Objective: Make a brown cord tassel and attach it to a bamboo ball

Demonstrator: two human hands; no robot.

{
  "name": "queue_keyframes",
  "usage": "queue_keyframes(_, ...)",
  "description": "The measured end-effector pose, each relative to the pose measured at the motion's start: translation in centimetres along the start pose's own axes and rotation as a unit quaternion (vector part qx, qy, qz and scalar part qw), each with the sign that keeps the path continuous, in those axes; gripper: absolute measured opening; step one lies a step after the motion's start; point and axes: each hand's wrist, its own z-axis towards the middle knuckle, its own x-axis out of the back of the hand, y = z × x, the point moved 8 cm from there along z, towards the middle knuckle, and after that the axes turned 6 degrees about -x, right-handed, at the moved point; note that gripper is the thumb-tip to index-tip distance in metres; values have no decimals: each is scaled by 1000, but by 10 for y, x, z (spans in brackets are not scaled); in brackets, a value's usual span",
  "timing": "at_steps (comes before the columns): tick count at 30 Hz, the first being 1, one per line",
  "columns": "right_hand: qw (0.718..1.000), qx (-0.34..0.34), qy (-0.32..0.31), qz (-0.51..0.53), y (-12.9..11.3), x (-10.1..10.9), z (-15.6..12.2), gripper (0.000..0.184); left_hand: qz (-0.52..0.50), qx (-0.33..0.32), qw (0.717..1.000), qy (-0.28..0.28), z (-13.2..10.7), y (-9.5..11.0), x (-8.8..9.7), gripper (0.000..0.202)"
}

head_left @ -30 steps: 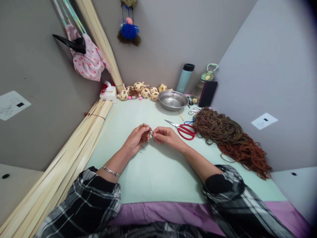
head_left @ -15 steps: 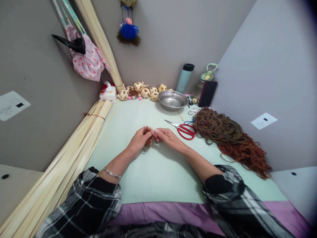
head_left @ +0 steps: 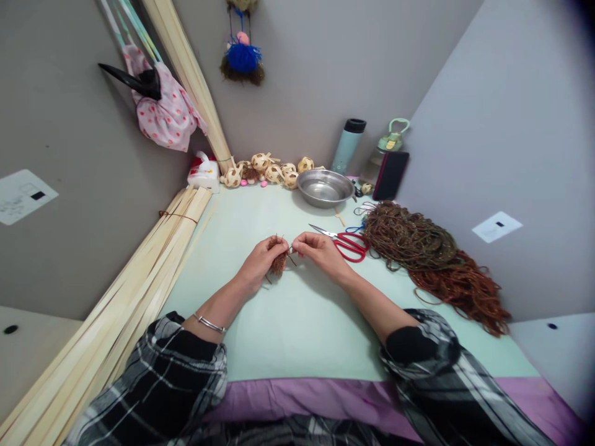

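A small reddish-brown bundle of yarn (head_left: 277,265) is pinched in my left hand (head_left: 258,263), which is closed on it near the middle of the table. Loose strand ends stick out above and below the bundle. Just to the right, my right hand (head_left: 320,253) is closed, thumb and fingertips pinching a thin dark yarn strand (head_left: 291,249) that runs from the bundle. A narrow gap separates the two hands. Red-handled scissors (head_left: 349,246) lie beyond my right hand, blades pointing left.
Brown yarn skeins (head_left: 409,238) and rust-coloured ones (head_left: 478,297) lie at right. A metal bowl (head_left: 325,197), woven balls (head_left: 274,174), a flask (head_left: 348,148), a bottle (head_left: 388,145) and a phone (head_left: 391,176) stand at the back. Flat wooden strips (head_left: 139,279) line the left edge.
My right hand has shifted slightly right and up, opening a small gap from my left hand. More of the strand now shows between them. My left hand stays nearly still.
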Motion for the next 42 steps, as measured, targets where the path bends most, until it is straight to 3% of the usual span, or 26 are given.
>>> queue_keyframes(11, 1000, -15, -7, 0, 1, -1, -1, 35, -9, 20, 1000, -5, -2, 0, -2, 20)
queue_keyframes(26, 999, -29, -36, 3, 3, -7, -3, 16, -62, 15, 998, -2, 1, -1, 3, 18)
queue_keyframes(42, 999, -19, -31, -2, 2, -6, -3, 14, -20, 51, 998, -17, -3, -3, -1, 24)
